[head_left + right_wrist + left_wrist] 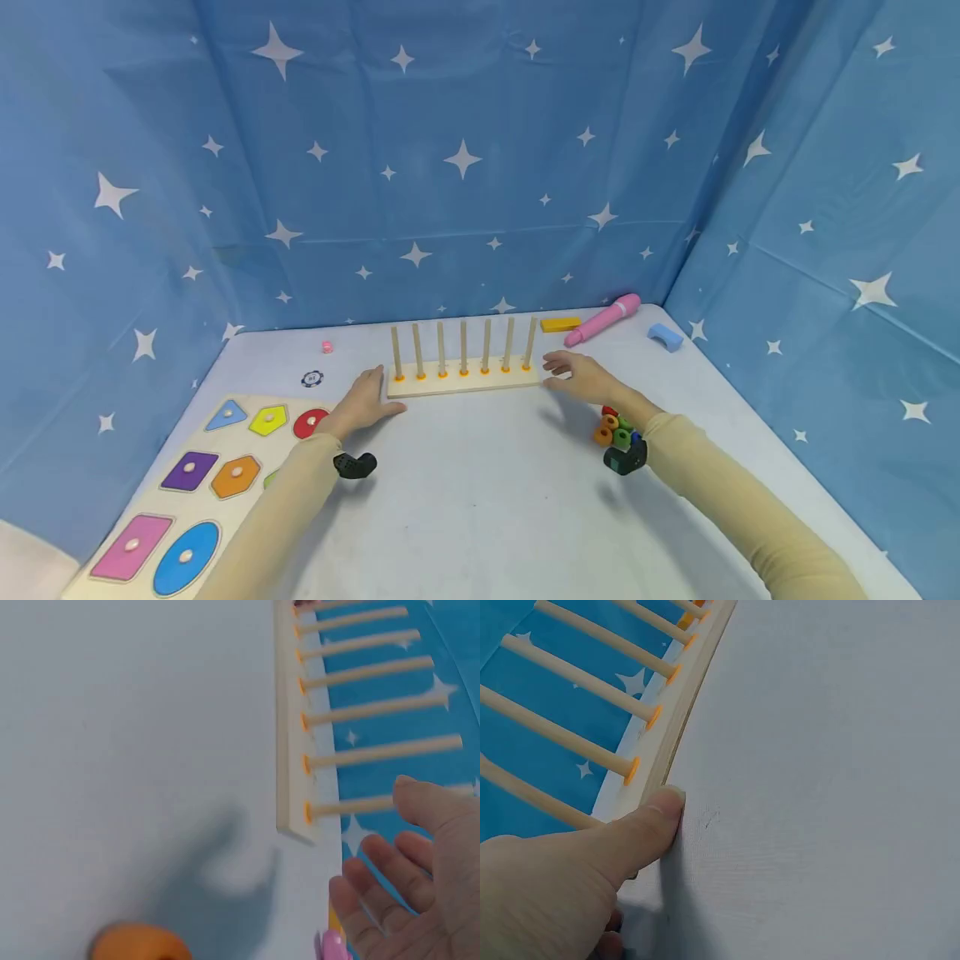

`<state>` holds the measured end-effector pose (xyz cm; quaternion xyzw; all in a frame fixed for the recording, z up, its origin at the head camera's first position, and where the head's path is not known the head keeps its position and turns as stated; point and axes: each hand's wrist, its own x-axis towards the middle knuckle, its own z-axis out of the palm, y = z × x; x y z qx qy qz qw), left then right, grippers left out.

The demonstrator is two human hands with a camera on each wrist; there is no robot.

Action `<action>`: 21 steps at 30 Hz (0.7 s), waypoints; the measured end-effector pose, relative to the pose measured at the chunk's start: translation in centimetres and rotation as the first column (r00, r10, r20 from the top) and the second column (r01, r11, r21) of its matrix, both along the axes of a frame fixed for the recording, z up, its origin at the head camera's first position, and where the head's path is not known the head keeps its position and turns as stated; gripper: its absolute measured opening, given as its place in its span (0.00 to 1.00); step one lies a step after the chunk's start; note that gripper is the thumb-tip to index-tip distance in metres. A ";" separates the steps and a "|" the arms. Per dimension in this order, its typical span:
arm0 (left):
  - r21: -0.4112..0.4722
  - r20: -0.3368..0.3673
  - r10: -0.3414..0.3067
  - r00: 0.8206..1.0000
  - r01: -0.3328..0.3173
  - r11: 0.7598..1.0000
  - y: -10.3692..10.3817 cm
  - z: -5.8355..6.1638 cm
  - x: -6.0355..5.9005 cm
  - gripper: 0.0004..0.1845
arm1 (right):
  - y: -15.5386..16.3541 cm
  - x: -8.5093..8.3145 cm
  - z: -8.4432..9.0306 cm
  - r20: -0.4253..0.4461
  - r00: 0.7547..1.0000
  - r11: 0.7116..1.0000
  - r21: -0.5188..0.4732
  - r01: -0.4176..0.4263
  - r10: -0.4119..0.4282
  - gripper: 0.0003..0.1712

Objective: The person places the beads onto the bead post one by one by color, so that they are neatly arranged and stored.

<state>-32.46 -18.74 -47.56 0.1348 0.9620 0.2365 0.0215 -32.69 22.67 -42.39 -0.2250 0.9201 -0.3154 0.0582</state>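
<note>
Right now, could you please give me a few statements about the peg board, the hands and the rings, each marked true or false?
1. The wooden peg board has seven upright pegs. True.
2. The left hand touches the board's end. True.
3. The right hand grips a peg. False: it is open beside the board's other end.
4. Rings are stacked on the pegs. False: they lie on the table.
5. The pink marker lies behind the board. True.

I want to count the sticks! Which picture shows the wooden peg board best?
The head view: the whole peg board with seven pegs, between both hands. The left wrist view shows one end by the thumb; the right wrist view shows the other end.
</note>
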 end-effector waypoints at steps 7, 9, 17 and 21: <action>0.049 0.110 -0.049 0.993 0.044 0.998 0.3 0.3 -1.1 0.53 | 4.8 -0.7 0.6 0.033 0.991 0.980 -0.148 0.130 -0.127 0.24; 0.045 0.119 -0.050 0.992 0.045 0.998 0.2 0.2 -1.3 0.52 | 6.3 -0.8 0.5 0.028 0.990 0.981 -0.131 0.144 -0.142 0.23; 0.060 0.101 -0.057 0.993 0.051 0.997 0.0 0.3 -2.0 0.48 | 10.6 0.3 -1.4 0.000 0.980 0.978 -0.048 0.201 -0.201 0.18; 0.042 0.135 -0.038 0.990 0.032 0.999 0.2 0.6 -2.3 0.48 | 11.3 1.5 -2.6 -0.036 0.983 0.983 -0.046 0.179 -0.181 0.14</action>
